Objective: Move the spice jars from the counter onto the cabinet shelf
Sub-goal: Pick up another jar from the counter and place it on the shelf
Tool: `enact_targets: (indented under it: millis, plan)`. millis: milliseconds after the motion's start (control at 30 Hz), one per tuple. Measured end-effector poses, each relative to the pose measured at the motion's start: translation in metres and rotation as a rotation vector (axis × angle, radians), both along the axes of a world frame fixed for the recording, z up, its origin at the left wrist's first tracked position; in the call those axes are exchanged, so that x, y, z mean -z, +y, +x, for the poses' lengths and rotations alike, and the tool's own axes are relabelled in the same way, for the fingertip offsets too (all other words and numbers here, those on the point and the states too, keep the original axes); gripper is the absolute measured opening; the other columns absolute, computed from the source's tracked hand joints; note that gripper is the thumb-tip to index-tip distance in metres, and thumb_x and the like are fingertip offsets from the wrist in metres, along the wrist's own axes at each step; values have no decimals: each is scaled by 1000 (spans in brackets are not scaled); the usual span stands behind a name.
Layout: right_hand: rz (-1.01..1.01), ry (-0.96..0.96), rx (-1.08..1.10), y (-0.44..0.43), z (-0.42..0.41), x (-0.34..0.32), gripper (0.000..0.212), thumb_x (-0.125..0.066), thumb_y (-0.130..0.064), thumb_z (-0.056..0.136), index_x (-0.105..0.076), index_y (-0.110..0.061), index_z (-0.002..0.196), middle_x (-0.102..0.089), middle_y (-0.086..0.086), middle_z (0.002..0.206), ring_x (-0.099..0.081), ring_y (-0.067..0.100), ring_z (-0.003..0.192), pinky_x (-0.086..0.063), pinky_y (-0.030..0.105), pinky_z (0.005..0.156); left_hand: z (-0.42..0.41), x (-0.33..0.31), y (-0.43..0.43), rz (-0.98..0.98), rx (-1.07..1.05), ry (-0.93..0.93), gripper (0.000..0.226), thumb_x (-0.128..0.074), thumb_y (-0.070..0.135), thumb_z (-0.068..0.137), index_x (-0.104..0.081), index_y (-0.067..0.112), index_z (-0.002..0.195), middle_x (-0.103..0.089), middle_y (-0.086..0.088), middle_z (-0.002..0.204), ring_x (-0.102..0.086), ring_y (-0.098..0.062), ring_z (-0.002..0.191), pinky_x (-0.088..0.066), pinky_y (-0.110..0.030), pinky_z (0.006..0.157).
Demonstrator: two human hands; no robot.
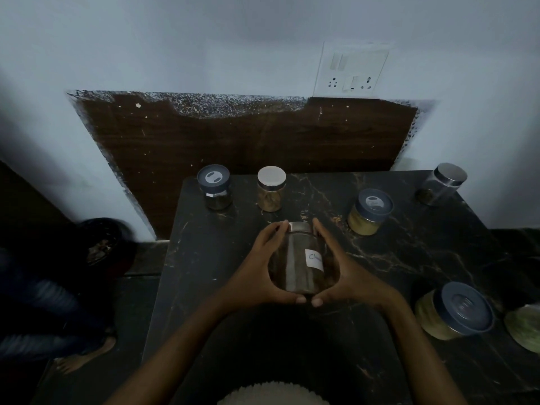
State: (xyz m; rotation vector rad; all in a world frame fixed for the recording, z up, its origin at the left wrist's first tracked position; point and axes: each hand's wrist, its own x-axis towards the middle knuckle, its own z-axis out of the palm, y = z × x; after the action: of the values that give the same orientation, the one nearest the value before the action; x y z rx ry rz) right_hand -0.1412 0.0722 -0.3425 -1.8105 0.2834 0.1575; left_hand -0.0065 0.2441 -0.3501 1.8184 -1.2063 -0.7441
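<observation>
A glass spice jar [298,267] with a steel lid and a white handwritten label is gripped between both hands above the middle of the black marble counter [409,258]. My left hand [260,267] wraps its left side, my right hand [342,270] its right side, thumbs meeting under its base. Several other jars stand on the counter: a blue-lidded dark jar [214,187] and a silver-lidded brown jar [271,188] at the back, a blue-lidded yellow jar [369,211], a steel-lidded jar [442,184] at the back right, and a blue-lidded green jar [454,311] at the right. No cabinet shelf is in view.
A greenish jar [526,328] is cut off at the right edge. A brown wooden panel [248,141] and a wall socket plate [350,70] are behind the counter. A person's bare foot [84,358] and a dark round object [102,244] are on the floor at left.
</observation>
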Motion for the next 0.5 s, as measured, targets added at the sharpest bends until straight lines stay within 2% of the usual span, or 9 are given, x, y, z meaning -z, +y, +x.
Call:
enact_targets:
  millis: [67, 100, 200, 267, 367, 433, 500]
  plan:
    - [32, 2, 0, -3, -1, -2, 126, -86, -25, 48, 0, -64, 132, -14, -24, 146, -27, 1, 132, -38, 21, 101, 0, -3, 0, -21, -24, 28, 119, -75, 59, 50, -1, 45, 142, 1, 30, 145, -16, 10, 128, -25, -5, 100]
    - [36, 4, -2, -4, -1, -2, 126, -86, -24, 49, 0, -64, 132, -13, -21, 149, -26, 3, 134, -37, 23, 103, -1, -4, 0, -24, -32, 56, 120, -75, 59, 49, -2, 44, 143, 1, 29, 146, -16, 10, 129, -26, -3, 98]
    - [42, 3, -1, -5, 0, -1, 124, -86, -21, 50, -5, -63, 134, -17, -16, 151, -27, 6, 137, -37, 29, 107, 0, -5, 0, -22, -2, 123, 120, -77, 56, 49, 3, 50, 140, 4, 29, 149, -10, 2, 137, -25, -17, 106]
    - [25, 1, 14, -4, 2, -1, 124, -86, -23, 48, -8, -59, 137, -19, -21, 148, -27, 4, 135, -37, 29, 107, 3, -8, -1, -5, 18, 97, 122, -77, 56, 49, 11, 56, 134, 8, 28, 149, -6, -3, 140, -23, -28, 111]
    - [-4, -5, 28, -1, 5, -1, 126, -87, -26, 45, -7, -56, 138, -20, -26, 143, -27, 3, 134, -37, 26, 105, 7, -8, -2, 16, 29, 2, 124, -77, 58, 50, 11, 52, 137, 8, 22, 152, -5, -6, 141, -21, -30, 111]
    - [-21, -9, 27, 0, 7, -2, 128, -87, -29, 43, -6, -56, 139, -17, -19, 148, -25, 7, 136, -34, 32, 109, 8, -6, -2, 22, 34, -20, 120, -79, 55, 52, 3, 47, 140, 0, 22, 150, -12, -7, 139, -25, -22, 109]
    - [-22, -7, 15, -1, 7, -3, 129, -88, -31, 43, -4, -59, 137, -11, -17, 151, -22, 10, 138, -32, 37, 111, 10, -6, -1, 23, 23, -28, 113, -81, 48, 54, -3, 50, 136, -5, 27, 142, -15, -1, 133, -23, -6, 99]
